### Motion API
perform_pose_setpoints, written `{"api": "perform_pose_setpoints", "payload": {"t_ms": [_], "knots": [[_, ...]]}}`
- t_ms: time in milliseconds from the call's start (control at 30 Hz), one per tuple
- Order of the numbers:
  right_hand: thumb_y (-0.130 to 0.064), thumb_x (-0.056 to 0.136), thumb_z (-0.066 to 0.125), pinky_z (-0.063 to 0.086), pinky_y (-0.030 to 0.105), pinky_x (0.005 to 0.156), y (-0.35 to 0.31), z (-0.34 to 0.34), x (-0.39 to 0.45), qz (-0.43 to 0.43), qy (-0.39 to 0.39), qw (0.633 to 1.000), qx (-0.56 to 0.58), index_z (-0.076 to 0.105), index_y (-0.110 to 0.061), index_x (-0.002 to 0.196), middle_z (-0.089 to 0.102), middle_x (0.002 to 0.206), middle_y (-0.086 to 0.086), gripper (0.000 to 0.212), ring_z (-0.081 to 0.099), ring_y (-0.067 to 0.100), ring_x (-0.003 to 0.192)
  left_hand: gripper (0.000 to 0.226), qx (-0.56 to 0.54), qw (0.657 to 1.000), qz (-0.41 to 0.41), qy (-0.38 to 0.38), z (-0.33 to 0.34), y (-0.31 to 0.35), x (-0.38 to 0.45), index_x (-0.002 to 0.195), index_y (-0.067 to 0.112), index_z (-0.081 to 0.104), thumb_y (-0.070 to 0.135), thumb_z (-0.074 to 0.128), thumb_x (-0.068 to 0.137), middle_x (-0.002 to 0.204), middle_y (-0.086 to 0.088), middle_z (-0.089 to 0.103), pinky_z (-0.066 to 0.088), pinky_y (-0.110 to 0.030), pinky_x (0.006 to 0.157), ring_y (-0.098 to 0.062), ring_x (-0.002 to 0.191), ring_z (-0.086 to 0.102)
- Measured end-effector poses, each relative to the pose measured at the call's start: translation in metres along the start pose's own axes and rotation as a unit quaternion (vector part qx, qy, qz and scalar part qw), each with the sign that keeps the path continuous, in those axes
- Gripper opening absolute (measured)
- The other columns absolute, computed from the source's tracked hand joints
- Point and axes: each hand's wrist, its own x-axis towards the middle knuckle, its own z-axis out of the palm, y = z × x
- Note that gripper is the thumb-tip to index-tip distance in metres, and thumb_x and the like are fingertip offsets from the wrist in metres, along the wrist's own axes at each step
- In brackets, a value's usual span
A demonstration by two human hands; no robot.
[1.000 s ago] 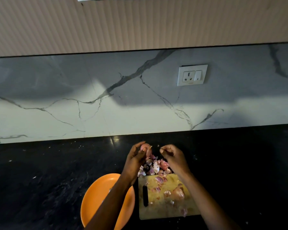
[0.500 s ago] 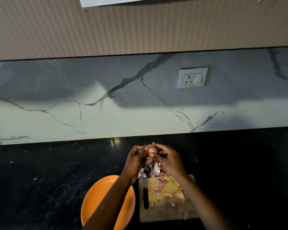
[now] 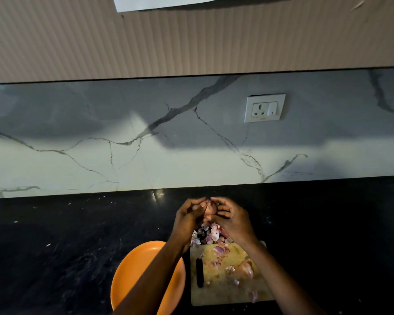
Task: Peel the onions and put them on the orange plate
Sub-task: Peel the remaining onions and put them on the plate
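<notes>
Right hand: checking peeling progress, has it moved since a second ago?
Yes. The right hand closed leftward onto the onion, judged against the cutting board.

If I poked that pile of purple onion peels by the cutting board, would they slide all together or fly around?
Probably scatter. The onion peels look like thin, loose, curled flakes, so they are likely very light and floppy. Heaped loosely at the far edge of the cutting board, some would likely spill onto the dark counter.
</notes>
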Motion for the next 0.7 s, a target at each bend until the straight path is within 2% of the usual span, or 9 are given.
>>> {"api": "perform_pose_setpoints", "payload": {"t_ms": [133, 267, 400, 567, 700], "knots": [[-0.010, 0.073, 0.088, 0.055, 0.025, 0.094, 0.000, -0.002, -0.001, 0.008, -0.015, 1.000, 0.009, 0.067, -0.035, 0.115, 0.073, 0.115, -0.008, 0.052, 0.068, 0.005, 0.108, 0.020, -0.015, 1.000, -0.005, 0.009, 0.001, -0.001, -0.002, 0.113, 0.002, 0.067, 0.005, 0.051, 0.101, 0.110, -0.027, 0.069, 0.056, -0.041, 0.087, -0.030, 0.097, 0.068], [-0.011, 0.084, 0.080, 0.055, 0.023, 0.089, -0.007, -0.004, 0.000, 0.014, -0.008, 0.999, 0.046, 0.069, -0.028, 0.117, 0.074, 0.113, -0.007, 0.038, 0.069, 0.008, 0.108, 0.020, -0.020, 1.000, -0.002, -0.007, 0.001, 0.001, -0.001, 0.117, 0.005, 0.064, 0.008, 0.050, 0.102, 0.107, -0.019, 0.072, 0.058, -0.035, 0.083, -0.026, 0.095, 0.070], [-0.005, 0.084, 0.078, 0.055, 0.020, 0.084, -0.011, -0.007, 0.000, 0.034, 0.003, 0.995, 0.092, 0.071, -0.018, 0.120, 0.076, 0.111, -0.003, 0.040, 0.070, 0.011, 0.107, 0.019, 0.035, 0.999, 0.013, -0.012, -0.002, 0.001, 0.000, 0.115, 0.008, 0.065, 0.014, 0.052, 0.102, 0.108, -0.015, 0.072, 0.056, -0.036, 0.086, -0.027, 0.098, 0.069], [-0.007, 0.084, 0.076, 0.054, 0.020, 0.090, -0.015, -0.005, -0.002, 0.044, 0.018, 0.986, 0.158, 0.070, -0.016, 0.122, 0.076, 0.114, -0.001, 0.040, 0.069, 0.010, 0.110, 0.021, 0.032, 0.998, 0.033, -0.031, 0.001, 0.008, -0.004, 0.118, 0.006, 0.066, 0.012, 0.059, 0.099, 0.111, -0.012, 0.074, 0.056, -0.037, 0.093, -0.026, 0.108, 0.070], [-0.003, 0.089, 0.068, 0.054, 0.022, 0.089, -0.017, -0.002, -0.002, 0.046, 0.068, 0.983, 0.161, 0.076, -0.018, 0.103, 0.078, 0.105, -0.002, 0.022, 0.071, 0.012, 0.105, 0.024, 0.021, 0.998, 0.046, -0.030, 0.005, 0.008, -0.006, 0.121, 0.006, 0.064, 0.013, 0.059, 0.099, 0.113, -0.010, 0.074, 0.055, -0.037, 0.095, -0.026, 0.110, 0.069]]}}
